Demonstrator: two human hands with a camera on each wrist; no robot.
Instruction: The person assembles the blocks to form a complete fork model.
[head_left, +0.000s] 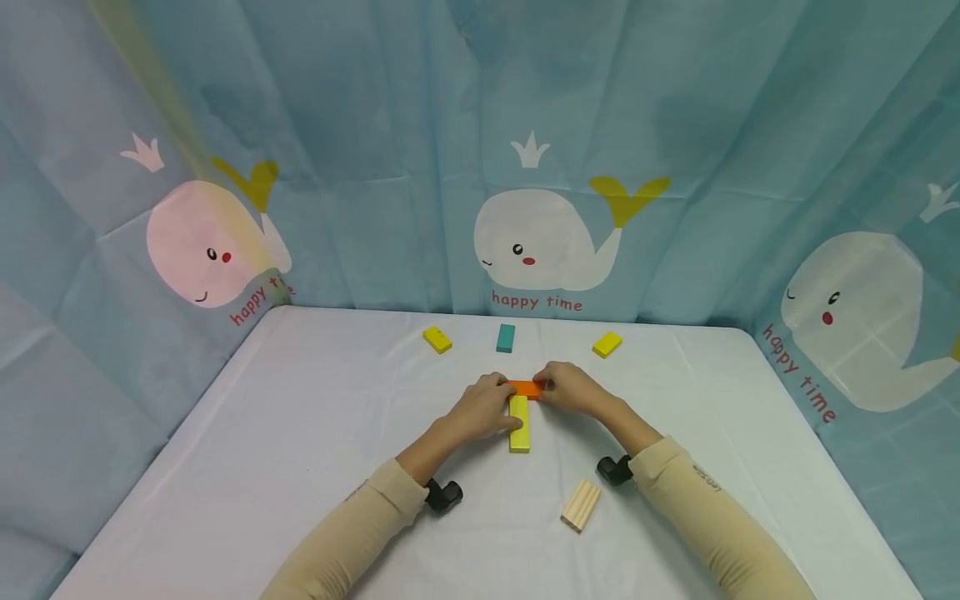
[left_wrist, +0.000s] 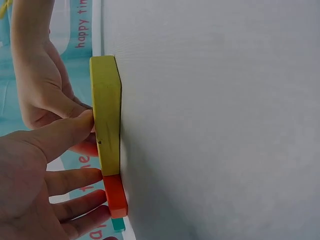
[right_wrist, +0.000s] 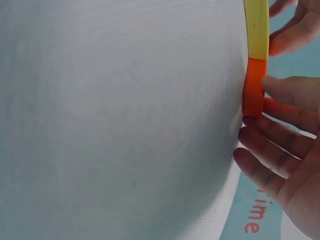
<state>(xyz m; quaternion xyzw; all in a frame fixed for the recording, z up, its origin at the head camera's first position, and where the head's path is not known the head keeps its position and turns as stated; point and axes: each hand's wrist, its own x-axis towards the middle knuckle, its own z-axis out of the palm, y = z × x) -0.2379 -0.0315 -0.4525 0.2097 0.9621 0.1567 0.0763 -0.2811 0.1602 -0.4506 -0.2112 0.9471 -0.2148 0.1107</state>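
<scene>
Orange block (head_left: 527, 389): right hand (head_left: 573, 388) pinches its right end; best kept square.
Long yellow block (head_left: 520, 437): abuts orange block's near side; left hand (head_left: 480, 408), fingers relaxed, touches both.

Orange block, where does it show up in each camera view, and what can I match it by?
Head: orange block below centre, slightly right.
Left wrist: orange block low, left of centre.
Right wrist: orange block towards the right edge, above mid-height.
Shared landmark: the long yellow block touching it.
</scene>
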